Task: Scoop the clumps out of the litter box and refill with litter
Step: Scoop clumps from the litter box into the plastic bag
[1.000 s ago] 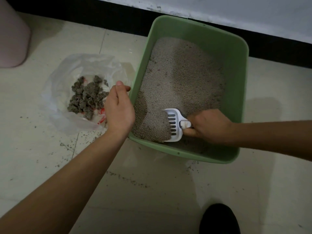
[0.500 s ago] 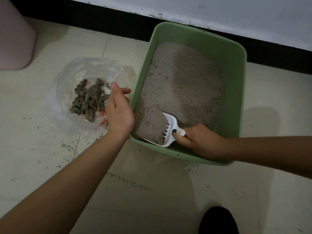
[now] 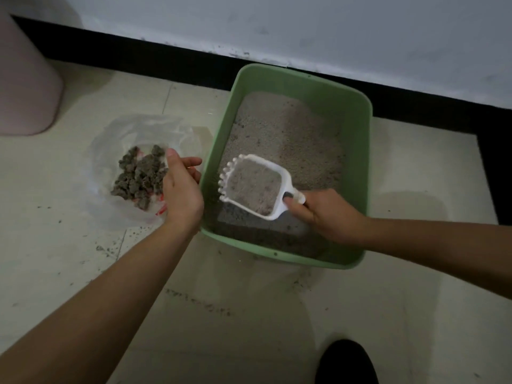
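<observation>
A green litter box point(image 3: 363, 151) stands on the tiled floor by the wall, holding grey litter point(image 3: 288, 134). My right hand point(image 3: 327, 214) grips the handle of a white slotted scoop point(image 3: 255, 187), held above the box's near left part and full of litter. My left hand point(image 3: 181, 187) hovers just left of the box's left rim, fingers apart and holding nothing. Beneath and left of that hand lies a clear plastic bag point(image 3: 116, 139) with a pile of dark clumps point(image 3: 138, 173) on it.
A pink bin point(image 3: 25, 87) stands at the far left. Scattered litter grains point(image 3: 199, 300) dot the floor in front of the box and bag. A dark shoe tip point(image 3: 346, 361) shows at the bottom. A black skirting runs along the wall behind the box.
The scoop has come up out of the litter at the near left corner, loaded and level. My left hand has let go of the box's rim and opened.
</observation>
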